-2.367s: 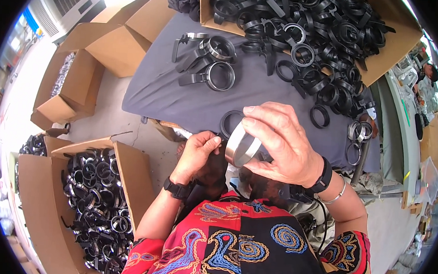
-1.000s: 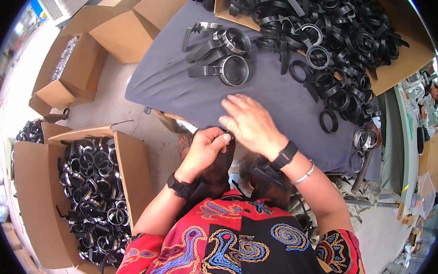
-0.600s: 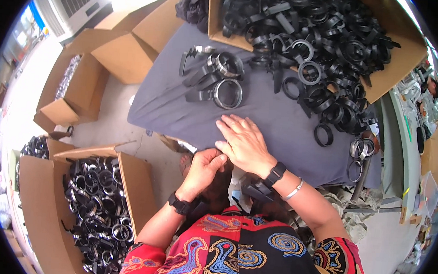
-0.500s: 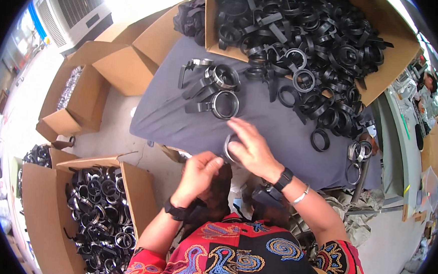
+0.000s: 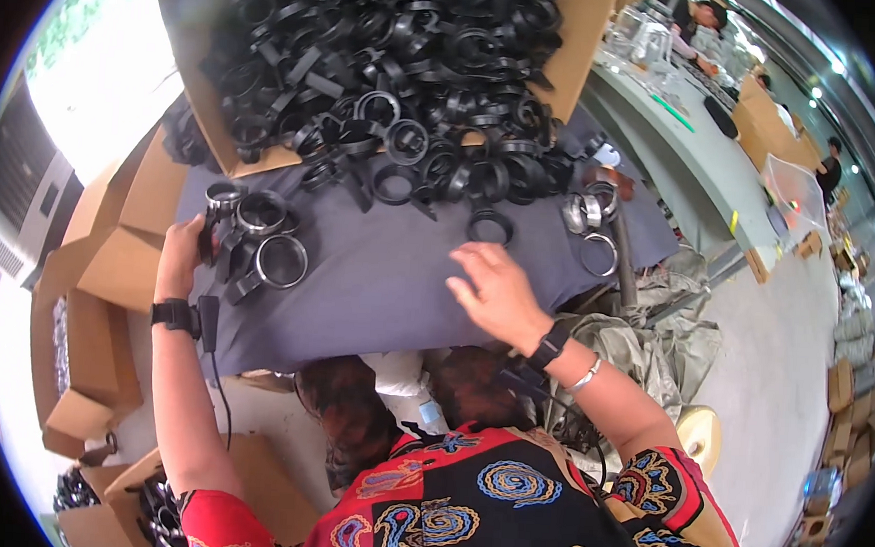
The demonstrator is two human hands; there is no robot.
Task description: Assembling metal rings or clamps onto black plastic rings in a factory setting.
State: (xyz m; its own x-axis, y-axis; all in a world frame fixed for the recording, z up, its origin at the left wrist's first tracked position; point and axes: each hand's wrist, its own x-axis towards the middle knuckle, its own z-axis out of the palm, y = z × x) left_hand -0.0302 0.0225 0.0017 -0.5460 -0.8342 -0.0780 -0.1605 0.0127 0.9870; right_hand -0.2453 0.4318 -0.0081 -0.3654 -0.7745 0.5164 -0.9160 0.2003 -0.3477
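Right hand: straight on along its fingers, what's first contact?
Probably the black ring on the pile's near edge, up and left across the grey cloth. The loose black ring looks just right of the right hand's line. Height unclear; it could pass over.

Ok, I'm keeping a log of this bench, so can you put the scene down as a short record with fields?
Left hand: at a black handle by the cloth's left edge; grip partly hidden
Right hand: open, nothing visible in it, close to a lone black ring
Handled rings: silvery rings with black handles, grouped beside the left hand
Carton: cardboard, at the far side, black rings spilling out
Silvery rings: toward the cloth's right side
Surface: grey cloth
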